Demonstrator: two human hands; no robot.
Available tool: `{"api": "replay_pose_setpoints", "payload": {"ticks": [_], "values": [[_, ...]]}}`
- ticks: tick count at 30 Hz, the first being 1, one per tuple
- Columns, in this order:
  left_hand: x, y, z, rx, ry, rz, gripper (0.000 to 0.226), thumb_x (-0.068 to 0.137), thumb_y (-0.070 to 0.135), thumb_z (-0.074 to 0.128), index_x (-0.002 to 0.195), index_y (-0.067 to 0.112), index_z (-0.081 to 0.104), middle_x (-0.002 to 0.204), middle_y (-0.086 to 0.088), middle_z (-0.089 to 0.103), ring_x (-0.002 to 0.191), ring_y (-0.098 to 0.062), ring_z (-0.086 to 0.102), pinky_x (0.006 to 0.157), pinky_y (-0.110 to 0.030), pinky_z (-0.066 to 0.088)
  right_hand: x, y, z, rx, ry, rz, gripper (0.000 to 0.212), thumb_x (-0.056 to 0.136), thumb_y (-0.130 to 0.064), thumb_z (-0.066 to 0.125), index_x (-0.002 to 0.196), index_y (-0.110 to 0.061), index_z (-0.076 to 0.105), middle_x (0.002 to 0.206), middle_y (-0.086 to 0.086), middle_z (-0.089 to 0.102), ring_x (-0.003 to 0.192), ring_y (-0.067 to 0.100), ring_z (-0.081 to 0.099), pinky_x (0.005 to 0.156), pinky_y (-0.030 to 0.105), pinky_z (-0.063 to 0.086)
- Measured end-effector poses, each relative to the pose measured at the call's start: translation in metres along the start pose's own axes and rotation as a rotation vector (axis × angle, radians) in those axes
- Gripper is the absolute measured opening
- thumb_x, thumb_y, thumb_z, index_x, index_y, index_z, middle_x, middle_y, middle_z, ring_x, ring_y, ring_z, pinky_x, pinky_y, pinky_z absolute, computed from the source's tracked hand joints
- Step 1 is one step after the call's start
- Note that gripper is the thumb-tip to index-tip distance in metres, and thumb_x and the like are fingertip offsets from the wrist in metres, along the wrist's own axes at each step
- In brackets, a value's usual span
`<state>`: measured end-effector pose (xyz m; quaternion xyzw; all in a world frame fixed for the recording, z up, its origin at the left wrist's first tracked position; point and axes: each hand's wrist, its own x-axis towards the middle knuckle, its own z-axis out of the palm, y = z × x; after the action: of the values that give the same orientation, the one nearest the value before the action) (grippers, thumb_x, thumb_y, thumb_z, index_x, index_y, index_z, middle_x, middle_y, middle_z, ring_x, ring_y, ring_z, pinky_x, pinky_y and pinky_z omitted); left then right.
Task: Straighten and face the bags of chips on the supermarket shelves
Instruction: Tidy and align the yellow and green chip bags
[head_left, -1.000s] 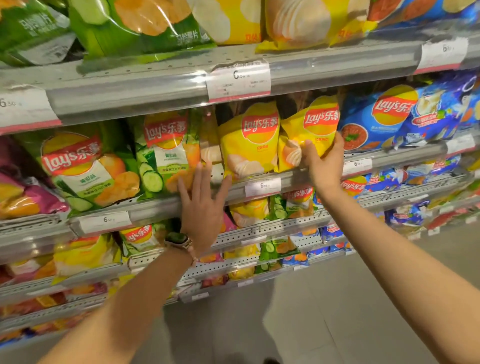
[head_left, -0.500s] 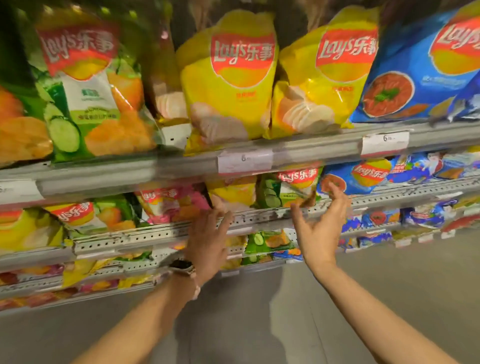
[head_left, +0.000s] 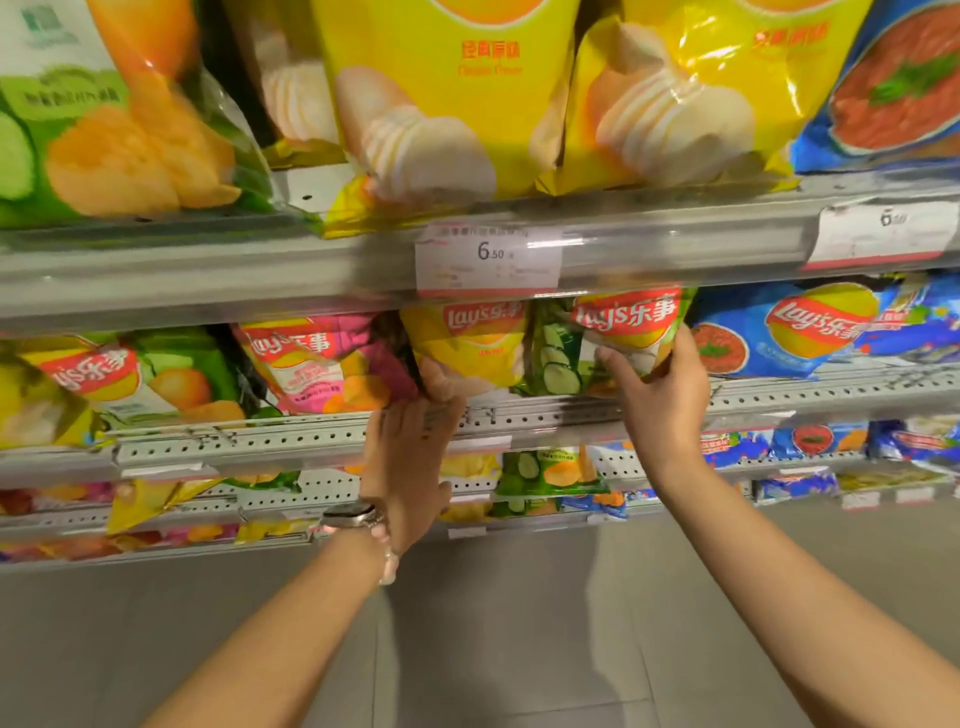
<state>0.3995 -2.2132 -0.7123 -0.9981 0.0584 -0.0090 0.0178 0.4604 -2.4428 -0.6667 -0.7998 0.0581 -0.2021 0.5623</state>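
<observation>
On the middle shelf (head_left: 545, 415) stand small Lay's bags. My right hand (head_left: 660, 400) grips a green cucumber bag (head_left: 628, 322) by its lower right part, thumb on the front and fingers round the right edge. The bag leans slightly under the upper shelf rail. Just left of it stands a small yellow bag (head_left: 472, 348). My left hand (head_left: 410, 462) reaches up with straight fingers, and its fingertips touch that bag's lower left corner. A watch sits on my left wrist.
Large yellow bags (head_left: 447, 104), a green bag (head_left: 104, 130) and a blue bag (head_left: 893, 88) fill the upper shelf above a 6.50 price tag (head_left: 488, 257). A pink bag (head_left: 317, 364) stands to the left, blue bags (head_left: 795, 332) to the right. Lower shelves and grey floor lie below.
The view has dropped and closed in on the shelves. Both hands rose from the lower rail to the middle shelf; my right hand took hold of the green cucumber bag.
</observation>
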Motion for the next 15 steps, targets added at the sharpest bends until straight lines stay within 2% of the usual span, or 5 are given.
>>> {"api": "replay_pose_setpoints", "payload": {"ticks": [2,6,10,12,15], "values": [[0.0,0.0,0.0,-0.008,-0.008,-0.003,0.092,0.074,0.045,0.066,0.151,0.03,0.018,0.136,-0.003,0.039,0.125,-0.026,0.034,0.106,-0.036,0.019,-0.003,0.001,0.001,0.005,-0.001,-0.019,0.03,0.078,-0.014,0.076,0.097,-0.021,0.054,0.083,-0.024,0.056,0.074,-0.018,0.054,0.066,0.001,0.038],[0.0,-0.001,0.0,-0.024,0.009,-0.01,0.088,0.074,0.043,0.065,0.15,0.029,0.023,0.135,-0.003,0.041,0.124,-0.026,0.035,0.106,-0.037,0.021,-0.009,0.002,0.002,0.026,-0.029,-0.077,0.029,0.079,-0.012,0.075,0.1,-0.023,0.057,0.088,-0.023,0.06,0.08,-0.012,0.057,0.072,0.006,0.043],[0.0,-0.002,0.0,-0.073,0.012,0.005,0.083,0.076,0.041,0.063,0.15,0.028,0.026,0.134,-0.003,0.044,0.125,-0.026,0.037,0.109,-0.038,0.021,-0.01,-0.001,0.0,0.059,-0.033,-0.09,0.026,0.08,-0.012,0.074,0.099,-0.022,0.06,0.089,-0.017,0.063,0.083,0.003,0.06,0.077,0.021,0.048],[0.0,-0.003,-0.003,-0.109,0.022,0.018,0.081,0.076,0.042,0.063,0.149,0.026,0.029,0.133,-0.004,0.046,0.124,-0.026,0.038,0.109,-0.036,0.023,-0.013,-0.007,0.0,0.093,-0.022,-0.104,0.025,0.081,-0.01,0.073,0.099,-0.02,0.06,0.09,-0.014,0.064,0.084,0.004,0.06,0.078,0.019,0.049],[-0.003,0.001,-0.017,-0.365,0.109,0.021,0.074,0.073,0.034,0.072,0.141,0.024,0.043,0.122,-0.002,0.054,0.115,-0.025,0.046,0.1,-0.034,0.033,-0.019,-0.016,-0.002,0.139,-0.005,-0.1,0.022,0.081,-0.01,0.073,0.098,-0.016,0.06,0.088,-0.013,0.063,0.081,0.001,0.06,0.075,0.018,0.05]]}}
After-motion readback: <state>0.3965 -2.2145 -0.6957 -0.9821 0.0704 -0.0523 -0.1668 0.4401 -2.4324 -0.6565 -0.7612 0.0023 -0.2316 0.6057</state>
